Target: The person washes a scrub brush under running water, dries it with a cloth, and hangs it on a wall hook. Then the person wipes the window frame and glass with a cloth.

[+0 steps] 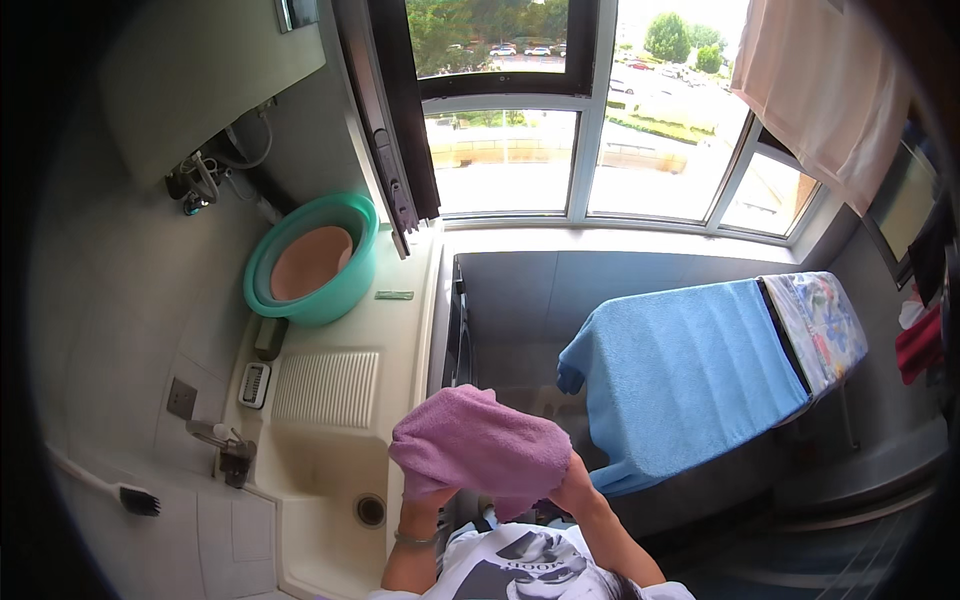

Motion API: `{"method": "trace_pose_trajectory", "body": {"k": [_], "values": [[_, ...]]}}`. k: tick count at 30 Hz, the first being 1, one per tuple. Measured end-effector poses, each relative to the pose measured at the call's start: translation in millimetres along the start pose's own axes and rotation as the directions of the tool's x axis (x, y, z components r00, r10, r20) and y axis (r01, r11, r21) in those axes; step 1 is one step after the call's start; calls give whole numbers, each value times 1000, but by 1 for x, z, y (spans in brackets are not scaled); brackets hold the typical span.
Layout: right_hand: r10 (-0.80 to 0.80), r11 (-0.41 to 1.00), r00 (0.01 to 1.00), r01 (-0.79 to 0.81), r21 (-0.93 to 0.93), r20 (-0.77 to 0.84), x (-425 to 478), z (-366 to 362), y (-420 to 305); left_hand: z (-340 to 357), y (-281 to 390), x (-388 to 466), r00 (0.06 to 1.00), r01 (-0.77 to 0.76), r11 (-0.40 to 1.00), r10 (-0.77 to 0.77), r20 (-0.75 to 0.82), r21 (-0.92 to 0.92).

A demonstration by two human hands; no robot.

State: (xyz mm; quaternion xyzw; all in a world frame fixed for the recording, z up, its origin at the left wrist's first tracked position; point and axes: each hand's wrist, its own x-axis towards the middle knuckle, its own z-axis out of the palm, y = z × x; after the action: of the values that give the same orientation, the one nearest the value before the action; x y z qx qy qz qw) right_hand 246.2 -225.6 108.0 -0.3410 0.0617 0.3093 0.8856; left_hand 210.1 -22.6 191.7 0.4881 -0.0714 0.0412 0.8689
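Observation:
A purple terry cloth (480, 442) is bunched up in front of my chest, between my two hands. My left hand (441, 496) holds it from below at the left side; the cloth covers most of that hand, and a bracelet is on the wrist. At the cloth's right edge, my right hand (568, 484) holds the other side, its fingers hidden in the fabric. To the left is a cream laundry sink (315, 547) with a dark drain and a ribbed washboard (326, 388). A blue towel (682, 382) lies draped over a padded board to the right.
Stacked green and pink basins (360, 292) stand on the sink counter, near a soap dish (255, 385). A faucet (238, 457) and a brush (139, 501) are at the left wall. Windows (502, 161) lie ahead; a pale curtain (817, 97) hangs at upper right.

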Motion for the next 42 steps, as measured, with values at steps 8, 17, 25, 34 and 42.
{"method": "trace_pose_trajectory", "body": {"k": [8,17,25,34,42], "values": [[30,999,988,-35,-31,-148,-19,-37,-22,-32,-8,21,985,172,893,-160,64,-416],[147,591,985,-157,791,86,-13,-28,19,0,-54,25,715,-450,476,-315,625,755],[-52,975,998,59,216,-37,-5,-25,11,-13,-69,24,702,-395,529,-354,618,751],[-40,876,999,43,-481,18,29,-23,24,-35,-72,15,753,-393,408,-371,543,824],[-149,164,946,309,-937,286,29,-28,30,-44,-82,1,779,-367,399,-361,512,840]]}}
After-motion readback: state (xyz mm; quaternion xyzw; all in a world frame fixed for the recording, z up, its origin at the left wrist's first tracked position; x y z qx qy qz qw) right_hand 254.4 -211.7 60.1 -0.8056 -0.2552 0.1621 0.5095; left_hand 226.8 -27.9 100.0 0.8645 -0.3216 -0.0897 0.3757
